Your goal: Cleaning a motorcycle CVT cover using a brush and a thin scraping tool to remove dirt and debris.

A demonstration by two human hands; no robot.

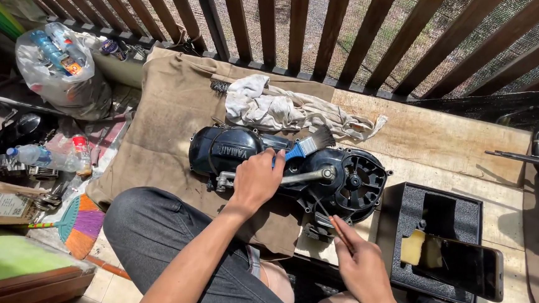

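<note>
**Brush on the engine cover**

The left hand point(256, 180) is closed around the blue handle of a paintbrush point(307, 146), its bristles resting on the black engine cover point(293, 172). The cover lies on a brown cloth point(165, 120) spread over the wooden floor point(445, 140). The right hand point(362, 266), near the cover's front edge, pinches what looks like a thin stick point(341, 232); the view is too small to be sure. A white rag point(278, 108) lies behind the cover. A phone point(462, 264) rests on a black foam-lined box point(440, 218) to the right.
</note>
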